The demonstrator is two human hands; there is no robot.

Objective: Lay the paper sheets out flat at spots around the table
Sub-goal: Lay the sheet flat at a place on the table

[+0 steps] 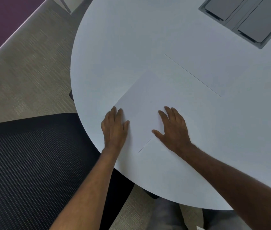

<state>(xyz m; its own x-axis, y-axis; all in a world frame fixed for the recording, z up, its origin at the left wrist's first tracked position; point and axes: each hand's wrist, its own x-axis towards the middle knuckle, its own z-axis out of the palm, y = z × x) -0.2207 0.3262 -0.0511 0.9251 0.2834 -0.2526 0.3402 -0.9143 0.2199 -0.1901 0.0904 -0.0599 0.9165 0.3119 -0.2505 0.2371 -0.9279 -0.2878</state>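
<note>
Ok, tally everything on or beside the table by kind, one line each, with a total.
Paper sheets: 1, flat on the white table
Hands: 2, left hand and right hand, both flat on the sheet
Grey cable-port covers: 1
Black mesh chairs: 1
Total: 5

Black mesh chair [32, 163], grey cable hatch [247, 19]

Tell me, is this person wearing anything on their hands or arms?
No. Both forearms are bare, with no sleeves in view. The left hand and right hand have no gloves, rings, watch or bracelet on the fingers or wrists.
</note>
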